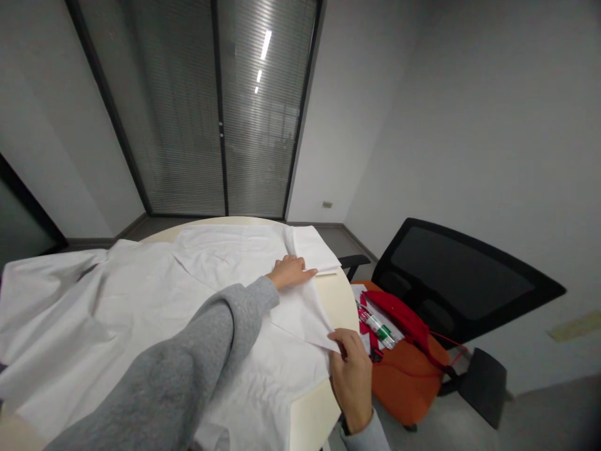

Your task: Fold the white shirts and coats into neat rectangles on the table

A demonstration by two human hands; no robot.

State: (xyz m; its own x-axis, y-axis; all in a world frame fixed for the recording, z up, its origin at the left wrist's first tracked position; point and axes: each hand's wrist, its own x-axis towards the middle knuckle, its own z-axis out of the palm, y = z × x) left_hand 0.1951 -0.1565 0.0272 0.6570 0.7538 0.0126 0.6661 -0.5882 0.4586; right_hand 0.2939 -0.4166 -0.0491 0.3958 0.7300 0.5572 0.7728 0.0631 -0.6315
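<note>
A white garment (141,313) lies spread over a round cream table (335,297). My left hand (291,272), in a grey sleeve, lies flat on the cloth near the table's right edge, fingers stretched out beside a folded white part (315,247). My right hand (351,376) pinches a pointed corner of the white garment at the table's near right edge, fingers closed on the fabric.
An office chair with an orange seat (406,382) and black mesh back (462,282) stands right of the table. On the seat lie a red bag (399,316) and a bottle (375,324). Grey walls and a window with blinds (220,106) stand behind.
</note>
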